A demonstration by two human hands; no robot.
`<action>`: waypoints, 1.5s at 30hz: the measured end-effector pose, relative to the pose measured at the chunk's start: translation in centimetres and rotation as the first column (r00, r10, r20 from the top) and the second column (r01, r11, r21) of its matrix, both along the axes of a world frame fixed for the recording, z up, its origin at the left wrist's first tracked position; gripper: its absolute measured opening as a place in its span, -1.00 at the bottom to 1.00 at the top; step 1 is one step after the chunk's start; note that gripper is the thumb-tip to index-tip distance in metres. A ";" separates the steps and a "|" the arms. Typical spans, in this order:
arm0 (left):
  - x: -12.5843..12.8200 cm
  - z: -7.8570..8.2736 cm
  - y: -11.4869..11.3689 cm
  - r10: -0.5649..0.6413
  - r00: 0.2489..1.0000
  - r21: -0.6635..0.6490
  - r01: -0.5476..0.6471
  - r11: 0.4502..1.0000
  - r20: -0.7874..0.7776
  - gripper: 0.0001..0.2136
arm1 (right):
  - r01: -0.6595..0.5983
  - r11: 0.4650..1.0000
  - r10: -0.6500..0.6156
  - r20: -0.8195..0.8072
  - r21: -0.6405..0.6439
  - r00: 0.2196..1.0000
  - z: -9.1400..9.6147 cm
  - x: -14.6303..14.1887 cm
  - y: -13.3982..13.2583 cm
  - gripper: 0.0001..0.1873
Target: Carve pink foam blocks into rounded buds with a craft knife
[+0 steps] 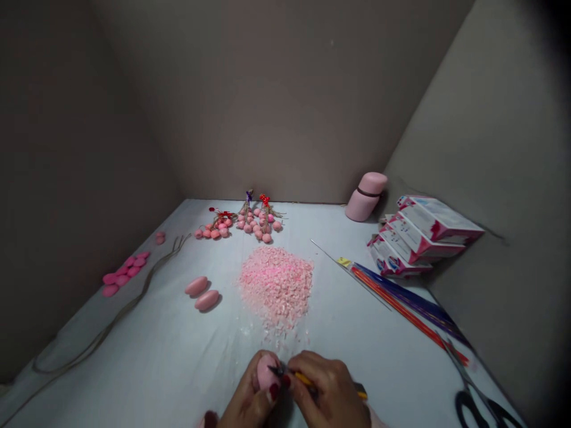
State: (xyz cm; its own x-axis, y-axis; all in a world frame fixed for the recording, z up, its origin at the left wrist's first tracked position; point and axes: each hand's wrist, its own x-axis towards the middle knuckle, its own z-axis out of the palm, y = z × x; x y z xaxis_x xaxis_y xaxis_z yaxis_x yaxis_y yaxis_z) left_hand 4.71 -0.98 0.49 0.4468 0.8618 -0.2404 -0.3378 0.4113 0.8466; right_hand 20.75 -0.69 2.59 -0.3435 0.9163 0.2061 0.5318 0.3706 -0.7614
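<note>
1. The left hand (pixel 248 397) is curled around a pink piece (pixel 264 374) at the near side of the table (pixel 169 362), a thumb against it.
2. The right hand (pixel 333 385) grips a knife (pixel 305 379), its blade tip at the piece (whether it bites in, I cannot tell).
3. Shaping this piece looks under way: it seems rounded, and no clear pattern can be made out.
4. Done, to judge by the layout: plenty of paring, with a heap of shavings (pixel 279 285) beyond the hands, and tied bunches (pixel 248 228) of small balls at the back.
5. Likely left: the piece in hand. The two ovals (pixel 207 301) and the brighter pieces (pixel 121 279) lie loose, unstrung.
6. The cord (pixel 145 286) and coloured strips (pixel 401 307) lie apart from the hands, so any tying of these seems not yet begun.
</note>
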 end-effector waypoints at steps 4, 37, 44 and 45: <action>0.2 0.0 0.0 0.011 0.985 0.088 0.004 0.996 -0.170 -0.71 | -0.027 1.000 0.027 0.014 -0.006 1.000 -0.3 -0.1 -0.3 -0.77; 0.2 0.8 -0.5 0.157 0.929 0.174 -0.104 0.979 -0.334 -0.62 | 0.126 0.990 -0.127 -0.016 -0.057 0.992 -0.1 0.5 0.6 -0.73; 0.3 1.7 -0.1 0.150 0.986 -0.058 -0.154 0.986 -0.073 -0.74 | 0.083 0.996 -0.084 -0.031 -0.015 0.996 -0.4 0.3 0.3 -0.74; 0.5 1.7 -0.1 0.171 0.985 -0.123 -0.172 0.977 -0.015 -0.70 | 0.079 0.997 -0.079 -0.037 -0.011 0.996 -0.4 0.2 0.3 -0.74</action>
